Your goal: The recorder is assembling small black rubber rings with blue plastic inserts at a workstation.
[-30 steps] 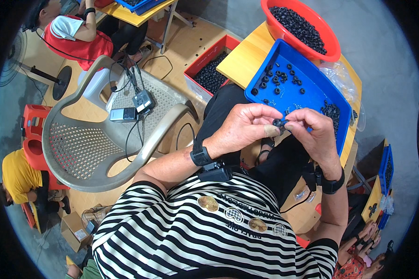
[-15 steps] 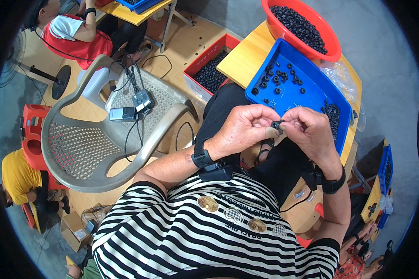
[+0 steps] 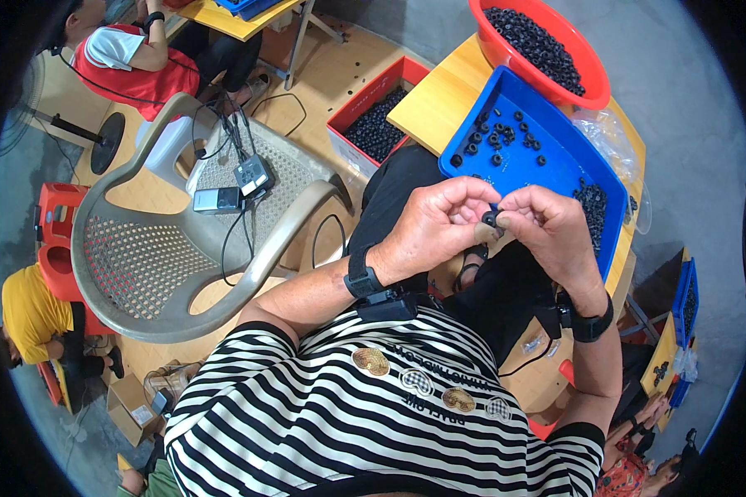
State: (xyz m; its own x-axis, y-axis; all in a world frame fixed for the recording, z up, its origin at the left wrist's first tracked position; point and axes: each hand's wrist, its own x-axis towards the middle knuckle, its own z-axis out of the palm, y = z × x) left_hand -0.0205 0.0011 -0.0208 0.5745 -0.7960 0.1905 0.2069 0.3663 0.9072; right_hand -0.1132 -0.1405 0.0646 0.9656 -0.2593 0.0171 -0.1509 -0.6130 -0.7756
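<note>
Both hands meet in front of the seated person's chest, fingertips drawn together around one small black ring-shaped part (image 3: 491, 219). Left hand (image 3: 439, 224) curls with thumb and forefinger pinched on the part from its side; right hand (image 3: 551, 228) closes on the same part from the other side, so the two hands touch at the fingertips. Each wrist carries a black band.

Just beyond the hands, a blue tray (image 3: 547, 174) rests on a yellow-topped table (image 3: 427, 108), holding scattered black rings along its far end and a denser pile near its right edge. Past the tray stands a round red tub (image 3: 593, 79) heaped with the same black parts. A crumpled clear plastic bag (image 3: 609, 137) lies beside the tray. On the floor to the left of the table sits a red crate (image 3: 352, 116), also filled with black parts.

To the person's left is a beige plastic chair (image 3: 166, 265), with small electronic boxes and black cables lying on its seat. Farther off, another person in a red and white top sits at a second table, and someone in yellow crouches near the left edge.
</note>
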